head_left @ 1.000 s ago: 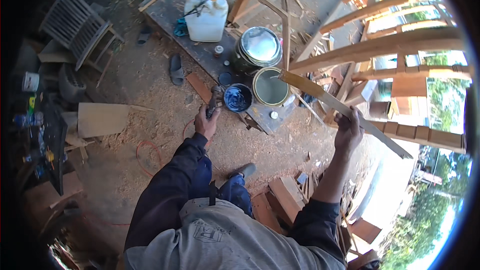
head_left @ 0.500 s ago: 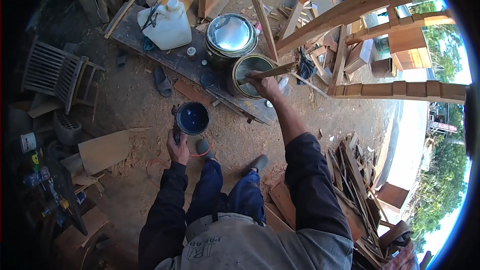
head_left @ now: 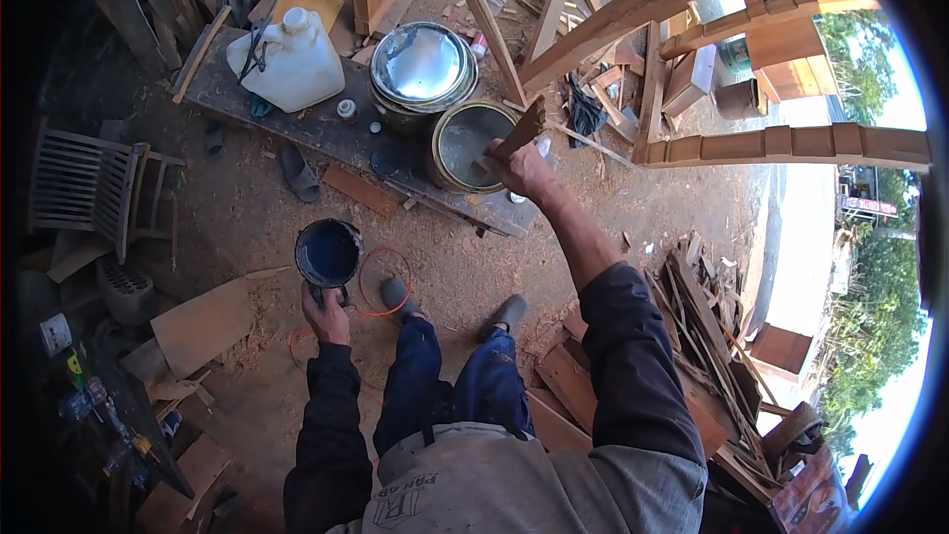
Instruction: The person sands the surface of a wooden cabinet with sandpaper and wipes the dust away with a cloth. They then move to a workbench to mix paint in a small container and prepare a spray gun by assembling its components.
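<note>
My left hand (head_left: 328,316) is closed round the handle of what looks like a spray gun (head_left: 327,253), its round dark cup open at the top. Inside the cup the surface looks dark blue-black. Ahead and to the right, my right hand (head_left: 521,171) grips a flat wooden stick (head_left: 521,131) over an open metal can (head_left: 441,170). The stick's lower end reaches into the can, partly hidden by my fingers. Greyish contents show in the can, which stands at the near right end of a low dark bench (head_left: 297,129).
A lidded metal can (head_left: 419,63), a white jug (head_left: 287,64) and a small bottle (head_left: 346,110) share the bench. An orange hose (head_left: 407,282) loops by my feet. Scrap wood (head_left: 692,336) lies right, a wooden frame (head_left: 672,15) stands far right, and a slatted chair (head_left: 84,183) is left.
My left hand has moved left and slightly nearer with the spray gun, turning its cup. My right hand has tilted the stick more upright in the can. The whole view has shifted slightly.
</note>
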`<state>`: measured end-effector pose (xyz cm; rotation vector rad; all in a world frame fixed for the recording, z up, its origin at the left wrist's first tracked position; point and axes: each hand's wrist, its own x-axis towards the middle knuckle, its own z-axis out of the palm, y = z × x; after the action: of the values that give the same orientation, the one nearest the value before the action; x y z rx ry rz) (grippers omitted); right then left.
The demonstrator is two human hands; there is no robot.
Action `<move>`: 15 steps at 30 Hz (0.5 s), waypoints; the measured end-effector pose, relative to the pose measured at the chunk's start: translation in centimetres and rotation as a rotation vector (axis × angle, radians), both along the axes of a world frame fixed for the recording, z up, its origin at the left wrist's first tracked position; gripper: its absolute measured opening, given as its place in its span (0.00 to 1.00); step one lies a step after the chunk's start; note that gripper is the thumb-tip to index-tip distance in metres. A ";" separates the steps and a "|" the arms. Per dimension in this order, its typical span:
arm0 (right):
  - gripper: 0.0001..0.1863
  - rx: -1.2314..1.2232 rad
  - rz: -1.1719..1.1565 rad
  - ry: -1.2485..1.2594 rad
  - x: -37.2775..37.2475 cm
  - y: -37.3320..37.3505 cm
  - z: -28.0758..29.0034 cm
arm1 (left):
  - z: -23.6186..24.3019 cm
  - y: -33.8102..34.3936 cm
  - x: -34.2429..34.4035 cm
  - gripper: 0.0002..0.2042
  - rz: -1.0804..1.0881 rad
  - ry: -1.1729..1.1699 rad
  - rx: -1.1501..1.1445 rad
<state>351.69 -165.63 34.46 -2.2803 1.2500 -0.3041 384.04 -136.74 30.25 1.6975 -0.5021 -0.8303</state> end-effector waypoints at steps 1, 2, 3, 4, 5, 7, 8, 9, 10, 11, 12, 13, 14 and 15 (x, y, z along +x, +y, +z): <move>0.09 -0.009 0.061 -0.062 0.3 -0.1 -0.1 | 0.2 -0.2 -0.1 0.11 0.016 0.023 -0.006; 0.09 -0.017 0.120 -0.128 0.9 0.0 -0.1 | 0.1 -0.2 0.0 0.11 0.010 0.019 -0.006; 0.09 -0.029 0.115 -0.207 1.5 -0.1 0.3 | -0.1 -0.2 0.2 0.11 0.002 0.008 -0.007; 0.09 -0.030 0.110 -0.211 2.1 -0.5 -0.1 | -0.2 -0.2 0.4 0.11 -0.006 -0.003 -0.009; 0.08 -0.054 0.050 -0.253 2.5 -1.0 -0.7 | 0.4 -0.5 0.2 0.11 -0.018 -0.007 -0.004; 0.12 -0.163 -0.005 -0.249 1.9 -1.9 -1.3 | 1.7 -1.2 -0.3 0.08 -0.019 0.075 0.013; 0.12 -0.159 -0.011 -0.251 1.4 -2.2 -1.6 | 1.8 -1.2 -0.5 0.08 -0.024 0.074 0.018; 0.11 -0.130 -0.006 -0.202 0.8 -2.4 -1.9 | 1.9 -1.3 -0.6 0.07 -0.010 0.082 0.026; 0.11 -0.101 -0.002 -0.152 0.1 -2.3 -2.2 | 2.0 -1.3 -0.6 0.07 0.003 0.090 0.034; 0.09 -0.108 0.006 -0.090 -0.1 -2.1 -2.0 | 2.0 -1.4 -0.7 0.07 0.005 0.091 0.034; 0.09 -0.108 0.008 -0.089 -0.3 -1.7 -1.8 | 1.9 -1.5 -0.7 0.06 0.003 0.107 0.035; 0.09 -0.077 -0.006 0.002 -0.4 -1.0 -1.7 | 1.9 -1.5 -0.7 0.06 0.002 0.122 0.035; 0.09 -0.044 -0.016 0.092 -0.3 -0.1 -1.2 | 1.8 -1.3 -0.7 0.06 0.006 0.124 0.037; 0.08 -0.006 -0.058 0.067 0.4 0.8 0.0 | 1.7 -1.4 -0.8 0.06 0.004 0.116 0.017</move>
<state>352.07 -164.87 34.49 -2.2793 1.3520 -0.2545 383.23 -138.16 31.98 1.6544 -0.4127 -0.9265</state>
